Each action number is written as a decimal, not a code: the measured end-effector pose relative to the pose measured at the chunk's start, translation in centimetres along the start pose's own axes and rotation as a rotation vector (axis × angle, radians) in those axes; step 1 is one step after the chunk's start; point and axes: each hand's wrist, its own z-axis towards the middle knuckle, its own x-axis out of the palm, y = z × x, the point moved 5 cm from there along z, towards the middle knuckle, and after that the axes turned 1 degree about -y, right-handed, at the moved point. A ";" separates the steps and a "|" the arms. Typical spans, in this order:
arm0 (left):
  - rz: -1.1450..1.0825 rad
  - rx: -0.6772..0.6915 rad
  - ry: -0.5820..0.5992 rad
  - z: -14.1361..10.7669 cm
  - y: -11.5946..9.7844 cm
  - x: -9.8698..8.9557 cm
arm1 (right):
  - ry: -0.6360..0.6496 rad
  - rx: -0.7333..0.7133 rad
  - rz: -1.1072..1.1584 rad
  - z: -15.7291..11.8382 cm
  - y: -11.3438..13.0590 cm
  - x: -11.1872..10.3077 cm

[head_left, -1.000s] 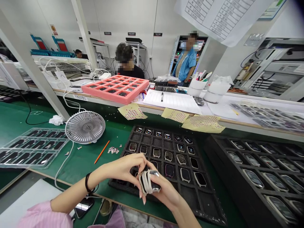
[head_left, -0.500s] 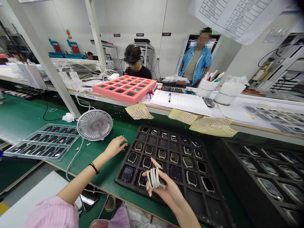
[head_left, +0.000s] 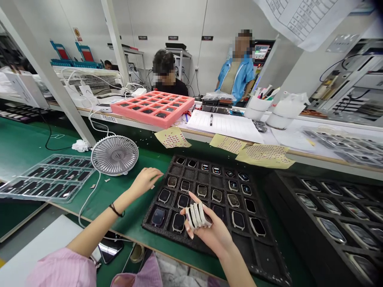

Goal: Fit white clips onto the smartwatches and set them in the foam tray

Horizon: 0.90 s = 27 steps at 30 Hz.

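Note:
My right hand (head_left: 209, 227) holds a stack of several pale watch cases (head_left: 197, 215) over the near middle of a black foam tray (head_left: 269, 255). Square-faced watches, such as one at the near right (head_left: 257, 226), sit in many of its compartments; a few screens are lit. My left hand (head_left: 146, 181) is just off the tray's left edge, above the green tabletop, its fingers close together and pointing right. Whether anything small is between those fingertips cannot be made out.
A round grey fan (head_left: 115, 155) and a clear tray of black parts (head_left: 48, 177) are on the left. Another black tray of watches (head_left: 314, 231) lies right. The shelf ahead holds a pink foam tray (head_left: 152, 109), papers and a pen. Two people are beyond it.
The view has shifted slightly, moving most things left. My left hand's fingers have drawn closer together near the tray's edge. My right hand still holds the stack.

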 end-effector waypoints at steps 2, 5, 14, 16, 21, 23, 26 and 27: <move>-0.205 0.178 -0.068 -0.1 -3.8 -2.8 | 0.021 0.017 -0.002 0.2 0.1 0.1; -0.384 0.458 -0.067 -0.9 -9.5 -6.1 | 0.048 0.039 0.001 0.5 0.2 0.3; -0.363 0.652 -0.004 -1.5 -13.2 -6.7 | 0.083 0.074 -0.014 0.0 0.2 0.6; -0.350 0.676 0.050 -1.4 -13.7 -6.7 | 0.089 0.089 -0.032 0.0 0.2 0.5; -0.393 0.633 0.160 -1.3 -14.2 -7.0 | 0.076 0.093 -0.102 0.0 -0.2 0.1; -0.468 0.564 0.218 -1.1 -13.9 -6.7 | 0.065 0.093 -0.138 -0.1 -0.7 0.0; -0.562 0.493 0.347 -1.2 -13.2 -5.7 | 0.063 0.135 -0.203 -0.5 -2.0 0.0; -0.579 0.485 0.390 -1.3 -13.0 -5.3 | 0.064 0.157 -0.218 -0.6 -2.5 0.1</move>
